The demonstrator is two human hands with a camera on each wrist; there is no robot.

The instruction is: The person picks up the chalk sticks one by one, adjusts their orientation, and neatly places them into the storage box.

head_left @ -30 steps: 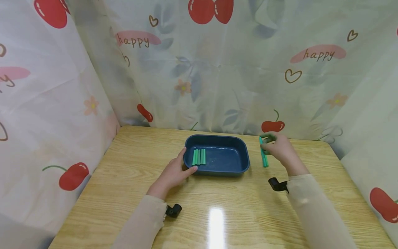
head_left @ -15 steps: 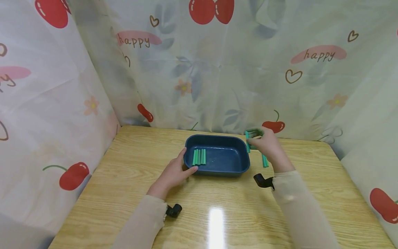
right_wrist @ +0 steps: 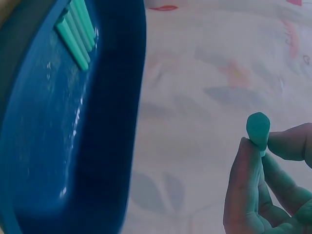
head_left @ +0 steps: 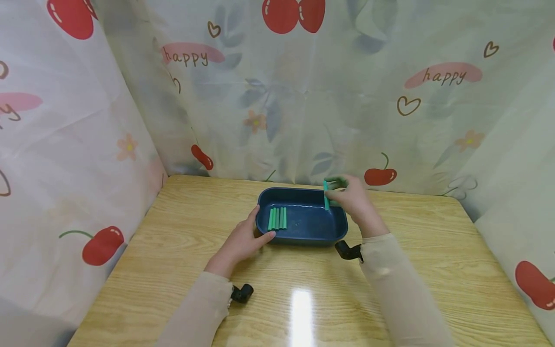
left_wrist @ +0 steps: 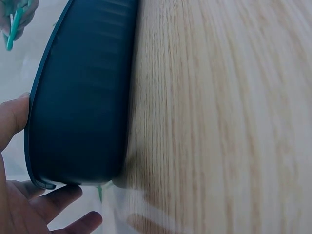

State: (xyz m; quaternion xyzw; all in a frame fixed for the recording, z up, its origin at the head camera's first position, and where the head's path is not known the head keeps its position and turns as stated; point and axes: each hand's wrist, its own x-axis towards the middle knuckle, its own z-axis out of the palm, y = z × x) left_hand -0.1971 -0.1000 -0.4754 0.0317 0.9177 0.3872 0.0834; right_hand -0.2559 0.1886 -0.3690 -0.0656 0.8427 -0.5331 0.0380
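Observation:
A dark blue rectangular tub (head_left: 309, 239) with rounded corners stands on the table. Several short green sticks (head_left: 277, 219) lie side by side in its left part. My left hand (head_left: 244, 241) grips the tub's near left corner, thumb on the front rim and fingers against the left end; the left wrist view shows the thumb (left_wrist: 13, 119) at the rim. Over the tub's right part, my right hand (head_left: 353, 195) pinches one more green stick (head_left: 326, 195) between thumb and fingertips, held roughly upright. The right wrist view shows that stick's rounded end (right_wrist: 258, 127) towards the camera.
The wooden table (head_left: 195, 207) runs back to a printed cloth wall (head_left: 277, 120) with cherries and hearts, close behind the tub. Cloth also hangs at both sides. A small black device (head_left: 348, 250) sits at my right wrist, another (head_left: 243, 293) at my left.
My right hand has carried one green stick leftward from the table to over the tub. Sticks seen right of the tub earlier are hidden now, apparently behind the right arm. My left hand stays put.

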